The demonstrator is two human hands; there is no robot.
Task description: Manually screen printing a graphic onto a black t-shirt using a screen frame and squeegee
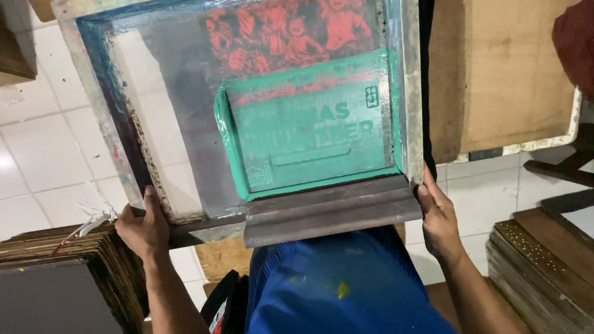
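Screen frame [179, 115] held up, green ink on its mesh.
Left hand [144, 230] and right hand [438, 223] each clamp the frame's near corners.

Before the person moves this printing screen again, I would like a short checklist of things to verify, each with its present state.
1. Left hand grips the near left corner of the screen frame: ok, thumb lies over the frame edge.
2. Right hand grips the near right corner: ok, fingers wrap the frame side.
3. Squeegee is steady on the near frame edge: cannot tell; neither hand touches it.
4. Green ink stays inside the frame: ok, none shows past the rails.
5. Frame is held off the tiled floor: ok, the floor shows through the mesh.
6. Blue shorts below are free of ink: not ok, a small yellow spot shows.
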